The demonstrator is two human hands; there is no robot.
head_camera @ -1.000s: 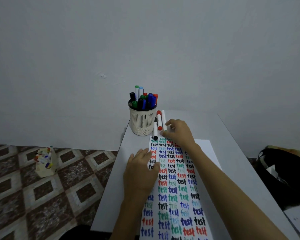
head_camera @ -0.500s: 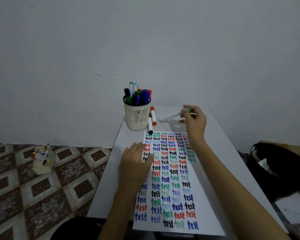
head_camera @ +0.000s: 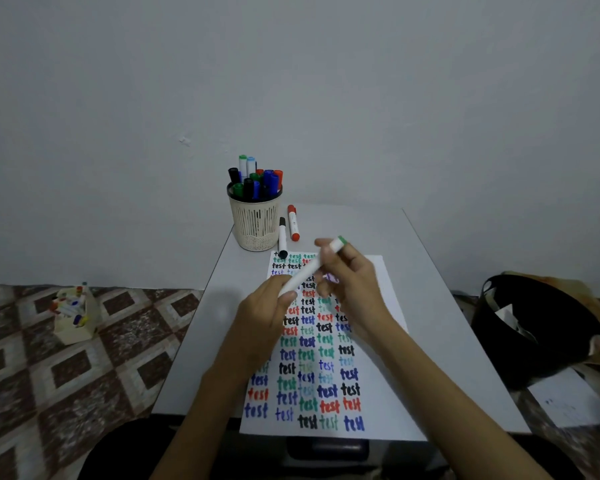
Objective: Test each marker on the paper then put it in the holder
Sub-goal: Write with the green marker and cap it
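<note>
Both hands hold a white marker with a green end above the paper, which is covered in rows of the word "test" in several colours. My right hand grips the marker's upper part, green end up. My left hand pinches its lower end. A cream mesh holder with several markers stands at the table's far left. A black-capped marker and a red-capped marker lie beside the holder.
The small grey table meets a plain wall at its far edge. A small box of markers sits on the patterned floor at left. A black bin stands at right.
My right hand carried the green marker from near the holder back over the paper. My left hand lifted off the sheet and took hold of the marker's lower end.
</note>
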